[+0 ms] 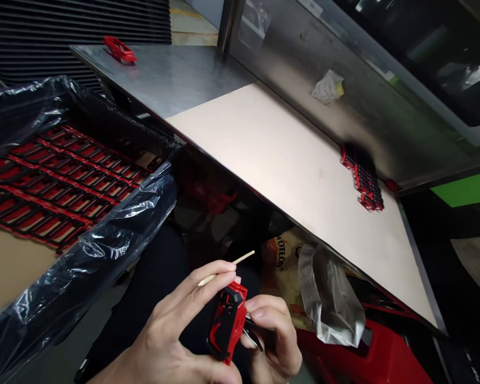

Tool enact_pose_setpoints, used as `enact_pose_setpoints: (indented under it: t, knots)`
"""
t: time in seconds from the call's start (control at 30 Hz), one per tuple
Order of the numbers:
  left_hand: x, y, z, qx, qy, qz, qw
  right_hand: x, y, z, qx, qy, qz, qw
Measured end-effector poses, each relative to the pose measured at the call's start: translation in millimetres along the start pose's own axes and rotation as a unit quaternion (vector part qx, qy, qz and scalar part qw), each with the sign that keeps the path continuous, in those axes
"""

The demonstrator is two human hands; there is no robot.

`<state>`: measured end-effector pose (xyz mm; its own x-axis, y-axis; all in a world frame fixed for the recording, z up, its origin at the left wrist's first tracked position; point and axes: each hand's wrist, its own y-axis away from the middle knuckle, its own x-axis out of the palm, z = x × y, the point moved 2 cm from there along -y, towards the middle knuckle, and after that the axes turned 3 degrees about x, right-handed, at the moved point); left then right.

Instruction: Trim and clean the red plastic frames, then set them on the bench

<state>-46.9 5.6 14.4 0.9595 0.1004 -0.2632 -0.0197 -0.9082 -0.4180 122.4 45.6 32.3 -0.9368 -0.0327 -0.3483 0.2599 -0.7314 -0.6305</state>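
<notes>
My left hand (168,330) grips a small red and black plastic case (234,317), which stands tilted on edge above my lap. A thin wooden stick (245,257) is also pinched between fingers of that hand and points up to the right. My right hand (278,330) is closed at the case's right edge, with its fingertips against the red side. In it sits a small tool (253,338) with a shiny metal and dark part; its kind is not clear, as the fingers hide much of it.
On my left, a box lined with black plastic (120,229) holds rows of red and black cases (64,181). The bench (264,160) bears a stack of similar cases (364,181) and a red piece (120,50). Below it are a clear bag (330,298) and a red bin (388,352).
</notes>
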Motion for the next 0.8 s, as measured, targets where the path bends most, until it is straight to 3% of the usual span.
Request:
enact_pose_setpoints:
  t: [0.8]
  knots:
    - [5.3, -2.9, 1.0, -0.026, 0.041, -0.019, 0.999, -0.6, -0.1, -1.7, 0.012, -0.005, -0.012, 1.000]
